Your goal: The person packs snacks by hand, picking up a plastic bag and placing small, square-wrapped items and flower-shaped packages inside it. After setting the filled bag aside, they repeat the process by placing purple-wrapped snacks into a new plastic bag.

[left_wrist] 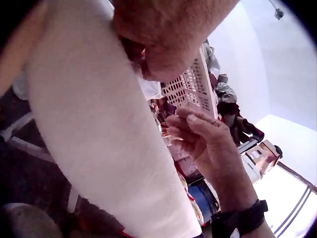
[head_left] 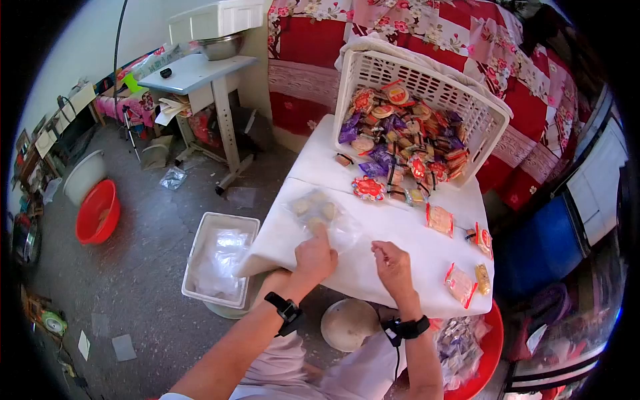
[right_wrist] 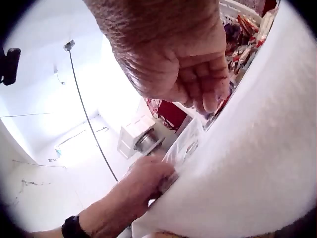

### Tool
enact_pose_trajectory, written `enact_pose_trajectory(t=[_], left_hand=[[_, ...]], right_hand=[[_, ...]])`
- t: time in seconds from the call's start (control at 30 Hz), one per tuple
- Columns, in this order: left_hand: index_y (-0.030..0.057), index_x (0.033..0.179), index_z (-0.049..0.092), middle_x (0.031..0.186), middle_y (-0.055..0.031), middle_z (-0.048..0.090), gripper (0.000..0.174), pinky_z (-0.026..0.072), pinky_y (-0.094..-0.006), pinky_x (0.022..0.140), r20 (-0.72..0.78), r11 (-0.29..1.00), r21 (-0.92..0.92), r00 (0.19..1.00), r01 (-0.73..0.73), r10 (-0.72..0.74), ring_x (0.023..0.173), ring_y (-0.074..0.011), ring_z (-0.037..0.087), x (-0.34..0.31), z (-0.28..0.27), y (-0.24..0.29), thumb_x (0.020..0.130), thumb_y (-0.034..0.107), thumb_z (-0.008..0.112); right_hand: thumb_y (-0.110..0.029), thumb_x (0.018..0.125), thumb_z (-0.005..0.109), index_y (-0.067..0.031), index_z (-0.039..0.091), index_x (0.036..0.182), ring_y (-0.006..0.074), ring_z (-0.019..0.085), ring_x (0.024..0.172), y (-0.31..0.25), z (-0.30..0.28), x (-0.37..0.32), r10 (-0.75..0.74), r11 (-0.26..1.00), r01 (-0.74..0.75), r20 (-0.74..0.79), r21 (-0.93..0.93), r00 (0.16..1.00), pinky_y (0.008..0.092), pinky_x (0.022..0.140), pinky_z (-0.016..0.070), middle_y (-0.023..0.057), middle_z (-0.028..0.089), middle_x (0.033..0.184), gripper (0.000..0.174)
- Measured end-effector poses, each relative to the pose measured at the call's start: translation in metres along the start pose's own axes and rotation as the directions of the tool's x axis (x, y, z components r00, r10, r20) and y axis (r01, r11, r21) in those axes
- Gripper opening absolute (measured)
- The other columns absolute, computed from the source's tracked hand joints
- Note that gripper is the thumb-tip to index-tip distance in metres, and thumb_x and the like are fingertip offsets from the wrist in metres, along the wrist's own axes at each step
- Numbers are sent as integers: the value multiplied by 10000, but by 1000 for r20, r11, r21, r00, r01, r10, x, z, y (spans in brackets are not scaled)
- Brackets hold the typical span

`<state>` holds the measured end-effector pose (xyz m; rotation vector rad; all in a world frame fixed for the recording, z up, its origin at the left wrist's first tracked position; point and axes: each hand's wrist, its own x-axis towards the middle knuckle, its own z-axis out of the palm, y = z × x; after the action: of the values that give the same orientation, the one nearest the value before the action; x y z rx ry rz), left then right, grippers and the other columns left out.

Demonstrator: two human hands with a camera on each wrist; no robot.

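Observation:
On the white-covered table lies a clear plastic bag (head_left: pixel 340 230) with several round pale pieces (head_left: pixel 313 205) inside. My left hand (head_left: pixel 316 259) is at the bag's near edge, its fingers bent around the plastic; the right wrist view shows the left hand (right_wrist: pixel 131 186) at the same film. To its right, my right hand (head_left: pixel 395 268) hovers over the table's near edge with loosely bent fingers and nothing visible in them. In the left wrist view the right hand (left_wrist: pixel 205 144) is apart from the left hand (left_wrist: pixel 163 44), whose fingertips are partly hidden.
A white basket (head_left: pixel 493 110) of wrapped snacks stands tilted at the back of the table. Several wrapped packs (head_left: pixel 440 220) lie along the right side. A white bin (head_left: pixel 189 283) of clear bags is left of the table; a red tub (head_left: pixel 495 340) sits below right.

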<state>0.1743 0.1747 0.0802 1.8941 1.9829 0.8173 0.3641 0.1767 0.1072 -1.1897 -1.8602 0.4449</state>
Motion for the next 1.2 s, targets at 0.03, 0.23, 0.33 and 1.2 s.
enact_pose_trajectory(t=[0.03,0.23,0.33,1.2], left_hand=[[-20,1277,382,720,-209,624,628,483,-495,661,0,1000,6,1000,3,-3,692,-395,619,0,1,-1,712,145,600],[-17,1229,465,960,-210,569,631,473,-464,713,-272,950,-80,923,-303,272,843,-391,567,-2,-2,-7,713,280,675],[-14,1246,459,1091,-185,464,706,419,-455,823,-330,961,-35,911,-273,247,981,-372,473,13,-8,-5,695,356,702],[110,1365,398,1451,-162,279,698,158,-540,1080,-27,912,218,932,-347,361,1329,-379,253,25,2,-5,779,401,639]], right_hand=[[-37,820,569,-10,647,910,327,639,708,8,-1,-2,3,1000,-3,0,-1,1000,384,649,515,170,649,806,122],[-59,774,596,-81,626,925,300,584,790,25,3,-11,32,972,-23,35,-236,999,395,676,487,108,545,851,155],[-52,760,596,-105,627,931,289,573,841,24,7,-14,22,963,-20,5,-268,1000,399,690,483,88,535,872,182],[-152,787,570,-10,617,905,347,590,877,120,-77,56,84,830,-259,-348,-494,934,411,763,483,196,612,930,191]])
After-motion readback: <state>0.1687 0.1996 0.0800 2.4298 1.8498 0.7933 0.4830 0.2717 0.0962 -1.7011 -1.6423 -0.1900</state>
